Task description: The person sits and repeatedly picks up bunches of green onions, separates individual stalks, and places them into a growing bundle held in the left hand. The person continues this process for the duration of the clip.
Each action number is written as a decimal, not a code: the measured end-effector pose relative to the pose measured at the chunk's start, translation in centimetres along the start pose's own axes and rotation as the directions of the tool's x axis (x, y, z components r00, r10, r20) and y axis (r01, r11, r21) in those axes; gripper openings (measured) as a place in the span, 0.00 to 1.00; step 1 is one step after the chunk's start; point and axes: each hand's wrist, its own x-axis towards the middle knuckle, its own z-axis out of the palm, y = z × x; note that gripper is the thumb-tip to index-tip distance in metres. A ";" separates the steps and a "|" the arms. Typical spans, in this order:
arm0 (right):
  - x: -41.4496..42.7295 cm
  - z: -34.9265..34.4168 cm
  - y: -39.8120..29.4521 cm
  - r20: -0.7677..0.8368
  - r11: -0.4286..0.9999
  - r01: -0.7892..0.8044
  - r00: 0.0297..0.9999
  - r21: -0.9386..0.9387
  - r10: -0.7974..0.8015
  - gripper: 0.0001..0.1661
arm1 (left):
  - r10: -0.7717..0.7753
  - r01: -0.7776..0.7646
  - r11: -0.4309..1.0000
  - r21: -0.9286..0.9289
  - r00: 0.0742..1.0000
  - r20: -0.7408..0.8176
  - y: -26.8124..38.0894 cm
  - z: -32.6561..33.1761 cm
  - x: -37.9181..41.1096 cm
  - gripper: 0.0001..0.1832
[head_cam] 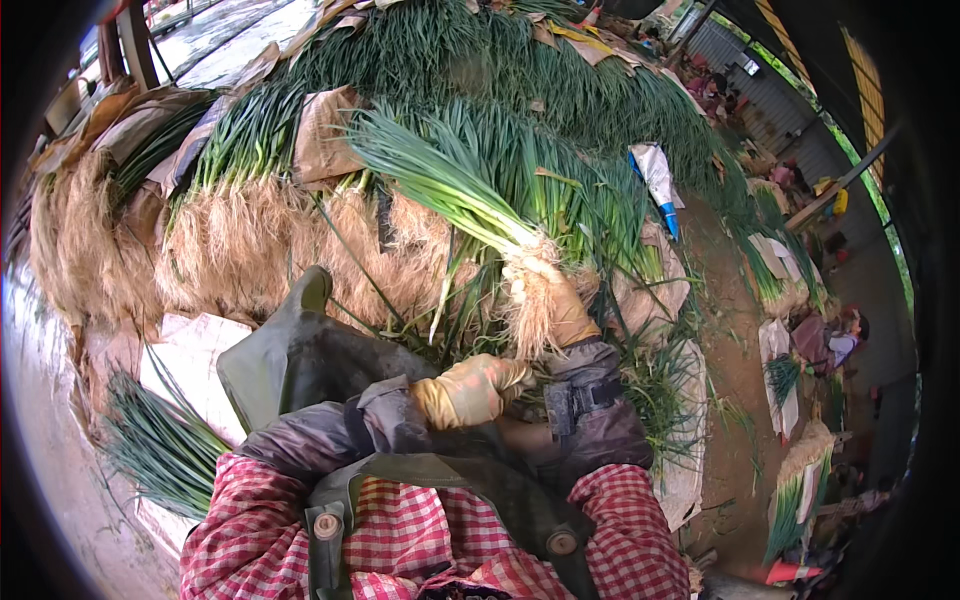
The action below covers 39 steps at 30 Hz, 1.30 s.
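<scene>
A bunch of green onions (pixel 457 184) is held in my gloved right hand (pixel 551 289), which grips it near the white stalk ends. Its green leaves point up and to the left, and its pale roots hang below the fist. My gloved left hand (pixel 469 390) lies just below and left of those roots, fingers curled near a few thin leaves. Whether it holds anything cannot be told. Behind the held bunch stand more green onions (pixel 525 172) with green tops.
Rows of rooted bunches (pixel 232 247) lie ahead and left. Cut green onions (pixel 161 442) rest on white sacking at lower left. A white and blue bag (pixel 656 180) lies at right. Several people work far right, one person (pixel 829 337) beside more bunches. An orange cone (pixel 791 572) is at lower right.
</scene>
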 end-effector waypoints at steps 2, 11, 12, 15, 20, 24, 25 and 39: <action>-1.8 0.5 -2.9 0.109 1.000 0.012 0.994 0.012 -0.013 0.21 | 0.066 0.243 0.773 -0.586 0.888 0.455 0.2 -1.8 -1.7 0.12; -7.1 9.1 1.4 0.239 0.331 0.330 0.928 -0.884 -0.286 0.37 | -0.206 -0.204 0.032 -0.978 0.957 -0.207 -5.1 -5.4 4.9 0.29; -8.3 9.6 1.6 0.216 0.032 0.234 0.937 -0.972 -0.275 0.40 | -0.305 -0.166 -0.143 -0.976 0.945 -0.116 -5.4 -5.4 5.6 0.21; -11.0 10.9 1.7 0.299 -0.272 0.207 0.884 -0.940 -0.359 0.44 | -0.310 -0.178 -0.047 -0.983 0.938 -0.156 -5.5 -5.3 6.1 0.25; -10.2 11.7 2.2 0.441 -0.171 0.520 0.454 -0.837 -0.774 0.29 | -0.159 -0.179 -0.191 -0.965 0.976 -0.149 -2.6 -5.1 4.2 0.18; -7.4 11.0 3.8 0.381 -0.063 0.596 0.424 -0.800 -0.822 0.10 | -0.273 -0.068 -0.215 -0.974 0.962 -0.007 -0.6 -4.9 3.2 0.16; -7.0 10.6 4.1 0.451 -0.160 0.579 0.402 -0.799 -0.797 0.10 | -0.301 -0.056 -0.214 -0.975 0.954 0.011 -0.7 -5.2 2.8 0.16; -4.7 10.4 1.6 0.447 -0.341 0.292 0.637 -0.894 -0.627 0.11 | -0.426 0.080 0.328 -0.941 0.902 -0.072 -6.8 -5.0 0.8 0.09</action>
